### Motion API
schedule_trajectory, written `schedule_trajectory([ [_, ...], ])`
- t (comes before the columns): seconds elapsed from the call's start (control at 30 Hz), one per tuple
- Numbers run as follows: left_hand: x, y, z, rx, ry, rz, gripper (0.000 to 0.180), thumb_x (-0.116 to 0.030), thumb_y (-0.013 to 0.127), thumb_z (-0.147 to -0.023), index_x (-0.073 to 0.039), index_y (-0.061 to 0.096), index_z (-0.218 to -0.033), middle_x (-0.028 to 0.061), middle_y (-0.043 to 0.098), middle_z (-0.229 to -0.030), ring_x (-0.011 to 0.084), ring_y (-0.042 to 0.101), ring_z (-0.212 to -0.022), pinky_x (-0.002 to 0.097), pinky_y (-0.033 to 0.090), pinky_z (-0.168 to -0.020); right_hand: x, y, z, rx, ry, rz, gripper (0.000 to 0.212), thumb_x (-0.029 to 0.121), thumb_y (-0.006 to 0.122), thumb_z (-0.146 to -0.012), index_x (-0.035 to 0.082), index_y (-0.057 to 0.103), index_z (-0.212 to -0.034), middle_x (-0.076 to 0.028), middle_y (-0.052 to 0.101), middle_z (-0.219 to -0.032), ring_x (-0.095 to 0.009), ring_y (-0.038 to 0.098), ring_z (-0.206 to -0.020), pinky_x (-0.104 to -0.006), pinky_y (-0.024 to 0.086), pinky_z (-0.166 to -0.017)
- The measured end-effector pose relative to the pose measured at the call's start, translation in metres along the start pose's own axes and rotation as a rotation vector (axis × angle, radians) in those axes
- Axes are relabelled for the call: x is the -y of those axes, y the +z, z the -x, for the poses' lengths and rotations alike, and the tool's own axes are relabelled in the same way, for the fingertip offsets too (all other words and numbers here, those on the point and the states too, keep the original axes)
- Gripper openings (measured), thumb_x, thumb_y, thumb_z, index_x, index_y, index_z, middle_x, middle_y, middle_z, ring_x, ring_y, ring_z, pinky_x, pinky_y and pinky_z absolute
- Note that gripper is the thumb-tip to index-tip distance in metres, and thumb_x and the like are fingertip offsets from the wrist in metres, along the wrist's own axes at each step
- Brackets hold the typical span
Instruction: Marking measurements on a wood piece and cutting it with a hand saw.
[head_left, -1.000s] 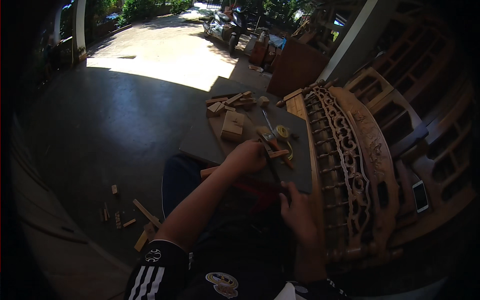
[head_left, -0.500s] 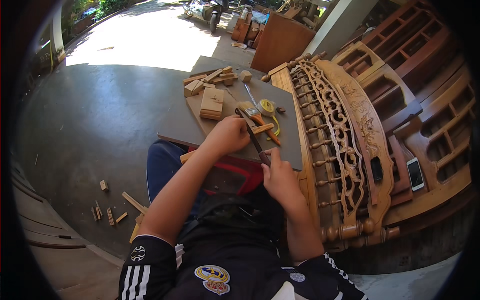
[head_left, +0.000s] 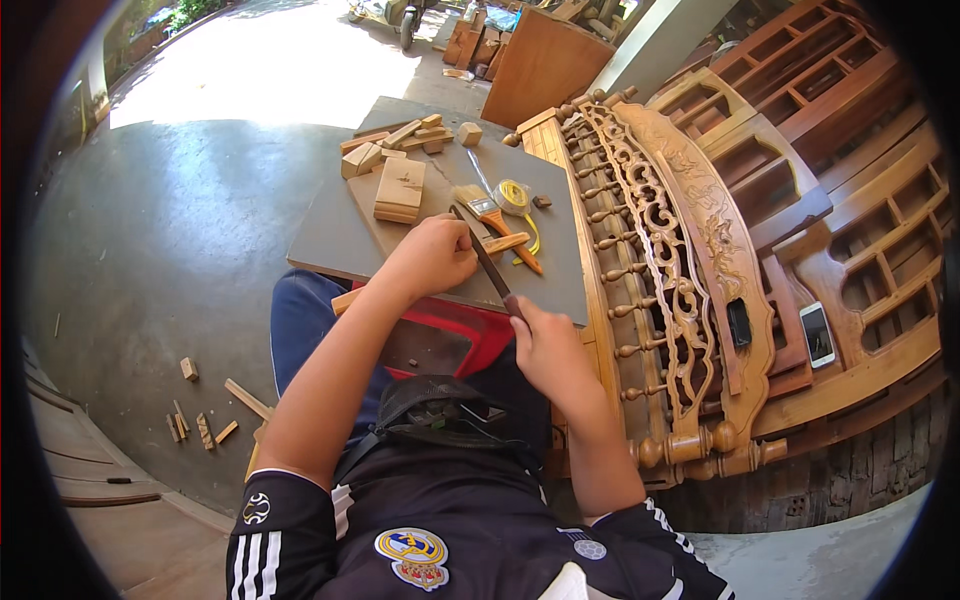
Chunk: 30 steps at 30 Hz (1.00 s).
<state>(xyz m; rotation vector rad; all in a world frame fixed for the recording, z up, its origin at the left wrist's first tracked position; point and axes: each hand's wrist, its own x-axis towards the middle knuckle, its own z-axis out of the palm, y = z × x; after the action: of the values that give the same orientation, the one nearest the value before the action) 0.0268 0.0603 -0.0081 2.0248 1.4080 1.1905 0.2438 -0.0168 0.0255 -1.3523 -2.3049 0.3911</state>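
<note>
My left hand [head_left: 432, 258] is closed at the near edge of the grey board, gripping a slim wooden strip [head_left: 506, 242] whose rounded end juts out to the right. Another wooden end [head_left: 345, 301] shows beyond my left forearm; whether it belongs to the same strip is hidden. In my right hand [head_left: 552, 348] is the brown handle of a long dark file [head_left: 486, 258]. Its blade slants up and left across the strip, the tip beside my left knuckles. Just past the strip lie a paintbrush [head_left: 487, 211] and a yellow tape measure [head_left: 513, 196].
Wooden blocks [head_left: 399, 190] and offcuts sit on the grey board [head_left: 330, 232]. Carved wooden furniture panels [head_left: 690, 220] crowd the right side, with a white phone [head_left: 817, 334] on them. Small wood scraps [head_left: 205, 430] lie on the floor at left. A red-edged seat [head_left: 490, 333] is below the board.
The whole view has shifted a little, so everything appears farther up and left. Both hands keep their grips, and the file still crosses the strip at much the same place.
</note>
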Motion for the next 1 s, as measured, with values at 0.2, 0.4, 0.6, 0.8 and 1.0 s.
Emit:
schedule_trajectory([
  [0.2,0.003,-0.003,0.002,0.036,-0.013,0.021,0.019,-0.017,0.069,-0.075,0.002,0.067,-0.077,0.0215,0.066,-0.083,0.0393,0.065,-0.084,0.0451,0.053,-0.078,0.01,0.01,-0.01,0.016,0.05,0.018,0.021,0.009,0.056,-0.098,-0.002,0.061,-0.116,-0.03,0.066,-0.081,-0.049,0.066,-0.082,-0.0554,0.051,-0.072],
  [0.4,-0.005,-0.001,0.003,0.094,-0.015,-0.012,0.018,-0.02,0.069,-0.076,-0.002,0.069,-0.076,0.0188,0.069,-0.083,0.0376,0.067,-0.085,0.0448,0.054,-0.079,0.001,0.009,0.006,-0.052,-0.012,-0.012,0.022,0.009,0.056,-0.098,-0.001,0.061,-0.117,-0.031,0.066,-0.083,-0.049,0.066,-0.083,-0.0551,0.051,-0.071],
  [0.6,0.003,0.002,0.001,0.009,0.004,-0.049,0.018,-0.019,0.068,-0.076,-0.001,0.068,-0.076,0.0183,0.068,-0.086,0.0371,0.067,-0.087,0.0452,0.054,-0.081,0.011,0.008,-0.013,-0.047,0.014,-0.007,0.021,0.008,0.056,-0.097,-0.001,0.062,-0.115,-0.031,0.066,-0.083,-0.049,0.066,-0.084,-0.0553,0.052,-0.073],
  [0.8,0.0,0.002,-0.002,-0.065,-0.012,-0.217,0.017,-0.019,0.067,-0.079,-0.002,0.068,-0.078,0.016,0.065,-0.087,0.0353,0.067,-0.088,0.0452,0.055,-0.082,0.001,0.016,-0.028,-0.037,0.058,-0.018,0.022,0.01,0.057,-0.097,0.0,0.063,-0.115,-0.031,0.066,-0.081,-0.05,0.065,-0.082,-0.0569,0.052,-0.073],
  [1.0,0.002,0.005,-0.004,-0.068,0.014,-0.234,0.017,-0.019,0.067,-0.081,-0.002,0.069,-0.079,0.0157,0.065,-0.087,0.035,0.066,-0.089,0.0448,0.054,-0.083,0.0,0.018,-0.026,-0.029,0.095,-0.056,0.022,0.01,0.056,-0.097,-0.001,0.062,-0.116,-0.03,0.066,-0.08,-0.05,0.065,-0.082,-0.0565,0.052,-0.073],
])
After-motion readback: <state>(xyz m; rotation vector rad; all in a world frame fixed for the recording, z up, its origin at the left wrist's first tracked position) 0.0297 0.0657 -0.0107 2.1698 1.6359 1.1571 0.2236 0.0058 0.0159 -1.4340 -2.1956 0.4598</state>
